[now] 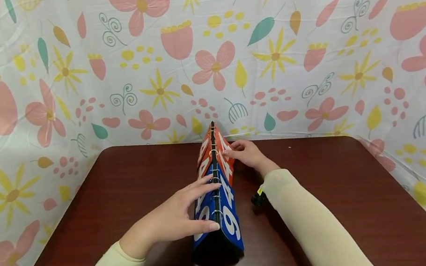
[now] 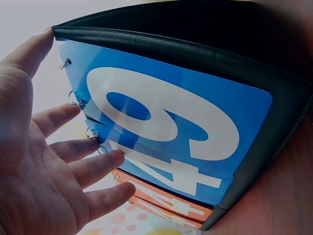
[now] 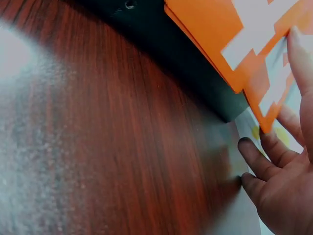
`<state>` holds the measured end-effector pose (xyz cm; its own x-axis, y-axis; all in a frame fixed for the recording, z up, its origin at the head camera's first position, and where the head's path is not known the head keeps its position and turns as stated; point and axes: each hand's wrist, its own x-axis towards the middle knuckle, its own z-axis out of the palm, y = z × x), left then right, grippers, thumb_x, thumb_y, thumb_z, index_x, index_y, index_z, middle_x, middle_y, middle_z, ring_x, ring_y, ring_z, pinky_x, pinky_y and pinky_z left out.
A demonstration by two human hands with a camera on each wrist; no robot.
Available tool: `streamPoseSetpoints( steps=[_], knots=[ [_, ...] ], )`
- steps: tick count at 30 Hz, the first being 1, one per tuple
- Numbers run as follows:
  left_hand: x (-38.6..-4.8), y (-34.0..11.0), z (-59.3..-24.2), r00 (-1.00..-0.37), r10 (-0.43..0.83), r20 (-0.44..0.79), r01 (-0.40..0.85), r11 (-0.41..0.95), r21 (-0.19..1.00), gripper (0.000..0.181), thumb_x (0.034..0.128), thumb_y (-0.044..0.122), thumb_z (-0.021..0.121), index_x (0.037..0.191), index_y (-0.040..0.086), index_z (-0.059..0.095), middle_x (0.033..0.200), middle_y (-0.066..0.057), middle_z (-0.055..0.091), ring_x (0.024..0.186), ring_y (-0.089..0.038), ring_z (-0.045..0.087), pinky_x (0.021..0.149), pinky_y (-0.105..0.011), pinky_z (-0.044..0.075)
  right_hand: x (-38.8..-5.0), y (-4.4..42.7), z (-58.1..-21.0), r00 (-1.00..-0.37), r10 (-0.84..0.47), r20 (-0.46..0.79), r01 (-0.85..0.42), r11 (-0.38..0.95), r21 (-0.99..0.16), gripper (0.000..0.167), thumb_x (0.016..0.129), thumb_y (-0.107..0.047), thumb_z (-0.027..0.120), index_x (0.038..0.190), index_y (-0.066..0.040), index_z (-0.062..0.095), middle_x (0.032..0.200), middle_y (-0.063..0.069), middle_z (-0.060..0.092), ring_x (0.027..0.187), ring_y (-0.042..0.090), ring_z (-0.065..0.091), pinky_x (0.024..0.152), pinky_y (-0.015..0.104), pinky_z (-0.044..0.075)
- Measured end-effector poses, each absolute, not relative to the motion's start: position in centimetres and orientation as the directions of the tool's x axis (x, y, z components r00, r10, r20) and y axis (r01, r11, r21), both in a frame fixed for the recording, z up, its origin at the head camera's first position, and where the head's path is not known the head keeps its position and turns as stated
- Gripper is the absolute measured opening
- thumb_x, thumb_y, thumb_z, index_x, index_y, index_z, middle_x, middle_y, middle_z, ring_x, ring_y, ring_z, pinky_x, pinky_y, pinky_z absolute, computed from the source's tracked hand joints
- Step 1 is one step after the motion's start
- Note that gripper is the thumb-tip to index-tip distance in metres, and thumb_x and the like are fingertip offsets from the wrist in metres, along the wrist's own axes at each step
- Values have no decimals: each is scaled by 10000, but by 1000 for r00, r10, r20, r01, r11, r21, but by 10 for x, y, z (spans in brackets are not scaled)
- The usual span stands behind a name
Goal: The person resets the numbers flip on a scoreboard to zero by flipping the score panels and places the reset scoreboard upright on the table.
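A tabletop flip scoreboard (image 1: 211, 256) stands tent-like, its black ring-bound spine running away from me. Its nearer blue number cards (image 2: 161, 112) show a large white digit and a 4. Farther along hang orange number cards (image 3: 205, 39) with white digits. My left hand (image 1: 163, 215) spreads over the near end, thumb at the spine's corner and straight fingertips by the rings (image 2: 73, 102). At the far end my right hand (image 1: 247, 154) pinches an orange number card (image 3: 268, 100), thumb on its face and a finger behind.
The scoreboard rests on a dark reddish-brown wooden table (image 1: 320, 209). A white flowered cloth (image 1: 238, 33) hangs behind the table and along its sides. Small black wrist devices (image 1: 257, 197) sit under the sleeves.
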<state>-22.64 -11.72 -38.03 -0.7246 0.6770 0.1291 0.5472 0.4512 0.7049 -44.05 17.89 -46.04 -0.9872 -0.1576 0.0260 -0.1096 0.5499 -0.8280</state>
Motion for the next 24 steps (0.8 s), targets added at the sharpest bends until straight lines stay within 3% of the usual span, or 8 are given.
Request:
streamPoseSetpoints(
  steps=[4, 10, 17, 24],
  knots=[
    [-227, -117, -380, -728, 674, 122, 542, 457, 705, 771, 880, 587, 742, 1554, 436, 399, 1713, 151, 203, 1588, -172, 221, 1235, -602, 300, -443, 183, -460, -998, -63, 7, -38, 501, -864, 524, 865, -584, 768, 1099, -126, 664, 1159, 109, 661, 1000, 277, 606, 849, 368, 513],
    [-227, -116, -380, -735, 670, 105, 523, 461, 716, 772, 883, 585, 739, 1558, 435, 397, 1708, 175, 193, 1591, -173, 212, 1234, -601, 304, -447, 184, -455, -999, 14, -43, 44, 414, -909, 346, 931, -440, 752, 979, -103, 688, 1149, 114, 687, 1002, 246, 624, 850, 329, 502],
    [-226, -117, -382, -738, 669, 91, 510, 464, 725, 775, 886, 584, 733, 1565, 424, 394, 1705, 197, 183, 1592, -170, 205, 1234, -607, 302, -448, 185, -455, -999, -3, -45, 40, 432, -901, 356, 960, -420, 720, 1009, -67, 743, 1111, 114, 729, 960, 224, 643, 802, 286, 500],
    [-227, -117, -382, -733, 673, 98, 522, 464, 716, 763, 894, 583, 724, 1564, 422, 397, 1703, 208, 182, 1594, -165, 200, 1236, -602, 300, -448, 188, -458, -1000, 16, 20, -11, 444, -896, 388, 978, -426, 691, 1165, -95, 772, 1222, 144, 720, 1075, 284, 652, 849, 340, 513]
  ],
)
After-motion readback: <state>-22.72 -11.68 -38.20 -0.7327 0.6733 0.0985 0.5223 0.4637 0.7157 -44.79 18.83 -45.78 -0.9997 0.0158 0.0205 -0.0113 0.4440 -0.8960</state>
